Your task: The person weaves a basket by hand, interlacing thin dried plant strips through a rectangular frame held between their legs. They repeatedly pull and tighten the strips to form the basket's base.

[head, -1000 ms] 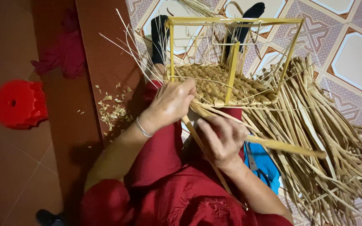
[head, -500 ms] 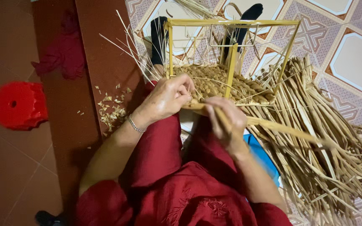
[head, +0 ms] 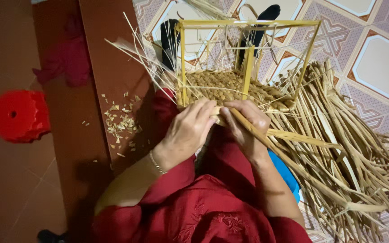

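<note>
Warm, yellowish light falls from above, strongest on the hands [head: 217,123] and the straw [head: 338,148] to the right. The patterned tiles [head: 379,63] are evenly lit, no glare. Left side sinks into dimness, where the red stool [head: 19,114] looks soft and smeared (colour bleeding at its edges). Dark shadow sits under the left forearm. Centre is sharp; corners darken slightly.

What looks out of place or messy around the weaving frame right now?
Small straw clippings lie scattered on the brown floor left of the frame. Loose straw strands sprawl untidily to its right. Both hands, left and right, work the woven edge.
</note>
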